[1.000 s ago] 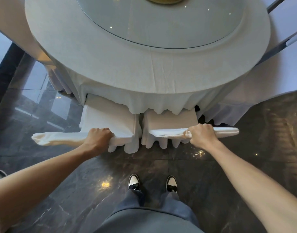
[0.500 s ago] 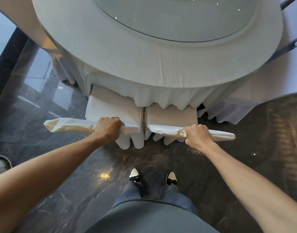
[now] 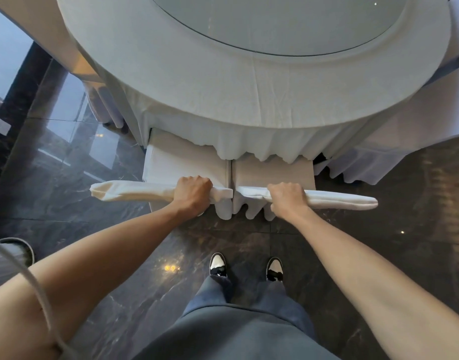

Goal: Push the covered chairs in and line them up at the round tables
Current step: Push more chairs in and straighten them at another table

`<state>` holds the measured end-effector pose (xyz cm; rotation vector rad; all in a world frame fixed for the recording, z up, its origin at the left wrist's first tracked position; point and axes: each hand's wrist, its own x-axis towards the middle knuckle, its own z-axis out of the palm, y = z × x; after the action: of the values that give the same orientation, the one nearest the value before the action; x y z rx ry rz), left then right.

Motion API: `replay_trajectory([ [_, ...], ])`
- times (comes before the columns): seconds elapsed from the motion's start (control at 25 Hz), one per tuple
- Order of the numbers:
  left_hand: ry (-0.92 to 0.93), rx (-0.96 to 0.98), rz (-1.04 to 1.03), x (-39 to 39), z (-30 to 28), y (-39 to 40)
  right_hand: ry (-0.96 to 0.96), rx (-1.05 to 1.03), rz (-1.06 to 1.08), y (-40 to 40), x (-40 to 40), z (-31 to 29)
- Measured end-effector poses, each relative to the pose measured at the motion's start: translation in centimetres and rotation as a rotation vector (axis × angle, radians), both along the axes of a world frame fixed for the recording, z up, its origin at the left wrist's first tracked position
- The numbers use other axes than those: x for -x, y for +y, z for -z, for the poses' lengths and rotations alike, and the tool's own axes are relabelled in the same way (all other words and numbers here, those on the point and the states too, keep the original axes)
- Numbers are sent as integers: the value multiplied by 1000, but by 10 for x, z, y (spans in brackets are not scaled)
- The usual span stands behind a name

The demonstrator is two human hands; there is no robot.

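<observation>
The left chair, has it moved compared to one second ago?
Yes. The left chair went further under the tablecloth and closed its gap to the right chair.

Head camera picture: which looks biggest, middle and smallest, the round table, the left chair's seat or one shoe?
1. Round table, biggest by far.
2. Left chair's seat, partly tucked under the tablecloth.
3. Shoe, smallest, though it is farther from the camera.

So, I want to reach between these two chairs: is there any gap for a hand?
Hardly: the left chair and right chair stand nearly touching. Bare floor lies outside each chair; the tablecloth hem crowds the seats.
</observation>
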<state>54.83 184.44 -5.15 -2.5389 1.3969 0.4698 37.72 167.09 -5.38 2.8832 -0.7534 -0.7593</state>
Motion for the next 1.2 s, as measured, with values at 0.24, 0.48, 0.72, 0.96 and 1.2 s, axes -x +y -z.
replay_trajectory([
  [0.24,0,-21,3,-7,-2,4,-12,6,-23,-1,6,0],
  [0.48,-29,-71,21,-15,5,15,8,8,-43,-7,19,1],
  [0.72,-54,-77,17,-4,3,7,17,7,-31,-1,20,-1],
  [0.96,-64,-28,-9,-1,3,10,-16,25,-35,3,30,-1],
  [1.2,-88,-29,24,7,4,6,9,19,38,6,25,1],
])
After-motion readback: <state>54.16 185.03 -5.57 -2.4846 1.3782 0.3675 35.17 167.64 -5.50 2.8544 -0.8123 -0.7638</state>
